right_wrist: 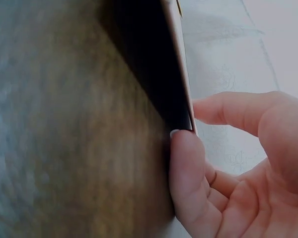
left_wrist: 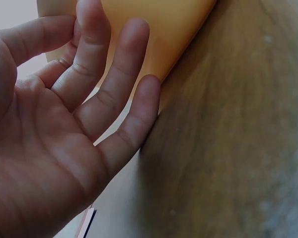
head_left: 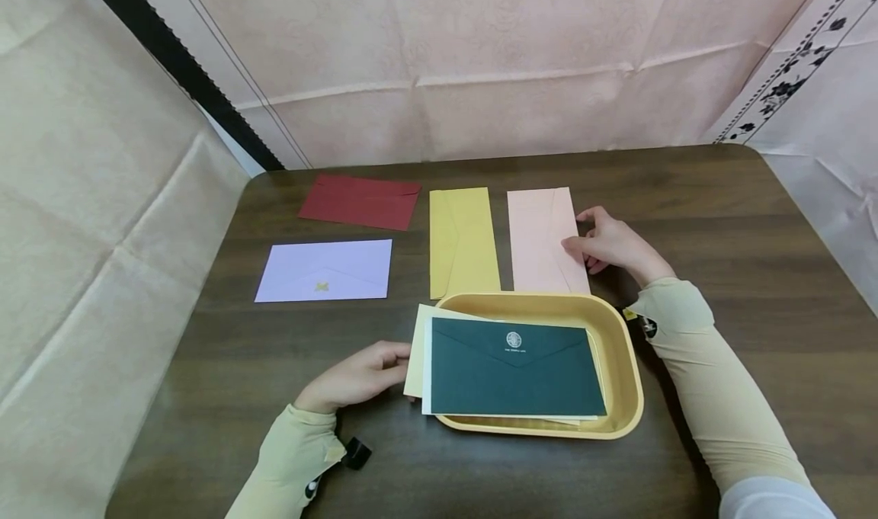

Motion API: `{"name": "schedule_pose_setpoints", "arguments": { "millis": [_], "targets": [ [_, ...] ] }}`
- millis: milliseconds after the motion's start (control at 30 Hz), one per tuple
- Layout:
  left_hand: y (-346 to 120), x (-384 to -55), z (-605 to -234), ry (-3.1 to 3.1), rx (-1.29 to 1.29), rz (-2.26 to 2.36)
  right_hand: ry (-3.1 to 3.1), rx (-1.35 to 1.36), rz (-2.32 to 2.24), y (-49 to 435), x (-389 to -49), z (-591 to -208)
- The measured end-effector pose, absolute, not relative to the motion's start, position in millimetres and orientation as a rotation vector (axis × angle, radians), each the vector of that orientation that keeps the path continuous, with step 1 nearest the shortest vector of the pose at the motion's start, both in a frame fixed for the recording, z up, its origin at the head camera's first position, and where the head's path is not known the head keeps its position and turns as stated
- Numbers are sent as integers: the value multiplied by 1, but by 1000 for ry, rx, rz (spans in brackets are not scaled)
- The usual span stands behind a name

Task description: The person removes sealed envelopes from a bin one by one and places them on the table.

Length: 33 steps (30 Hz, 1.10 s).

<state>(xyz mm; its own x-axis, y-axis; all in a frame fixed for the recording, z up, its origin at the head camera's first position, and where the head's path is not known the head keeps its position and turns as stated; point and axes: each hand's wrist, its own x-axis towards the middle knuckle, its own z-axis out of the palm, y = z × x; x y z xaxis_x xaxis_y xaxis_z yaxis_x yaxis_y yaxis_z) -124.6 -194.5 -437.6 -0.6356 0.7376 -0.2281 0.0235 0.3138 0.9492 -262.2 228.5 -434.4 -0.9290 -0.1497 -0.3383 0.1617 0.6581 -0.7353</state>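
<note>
Between thumb and forefinger, my right hand (head_left: 613, 245) pinches the right edge of a pale pink envelope (head_left: 542, 237). In the right wrist view this envelope (right_wrist: 181, 59) appears tilted, its pinched edge raised above the tabletop and a dark shadow beneath it. My left hand (head_left: 363, 374) is beside the yellow tray (head_left: 620, 397), fingers loosely bent at the edge of a cream envelope (head_left: 414, 374). In the left wrist view the fingers lie against the tray's side (left_wrist: 179, 29). A dark green envelope (head_left: 514, 382) with a white emblem tops the stack on the tray.
Left of the pink envelope lies a yellow envelope (head_left: 463, 237), upright in the view. Farther left are a dark red envelope (head_left: 363, 201) and a lavender envelope (head_left: 325, 271) with a small gold seal. Light cloth (head_left: 480, 62) hangs behind the brown table (head_left: 206, 427).
</note>
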Motion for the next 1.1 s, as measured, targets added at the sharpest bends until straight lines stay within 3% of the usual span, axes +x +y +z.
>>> {"name": "schedule_pose_setpoints", "arguments": {
  "millis": [1100],
  "targets": [
    [-195,-125,-440,1917,690,1376,2498,-2,-1179,231,-261,-434]
  ]
}}
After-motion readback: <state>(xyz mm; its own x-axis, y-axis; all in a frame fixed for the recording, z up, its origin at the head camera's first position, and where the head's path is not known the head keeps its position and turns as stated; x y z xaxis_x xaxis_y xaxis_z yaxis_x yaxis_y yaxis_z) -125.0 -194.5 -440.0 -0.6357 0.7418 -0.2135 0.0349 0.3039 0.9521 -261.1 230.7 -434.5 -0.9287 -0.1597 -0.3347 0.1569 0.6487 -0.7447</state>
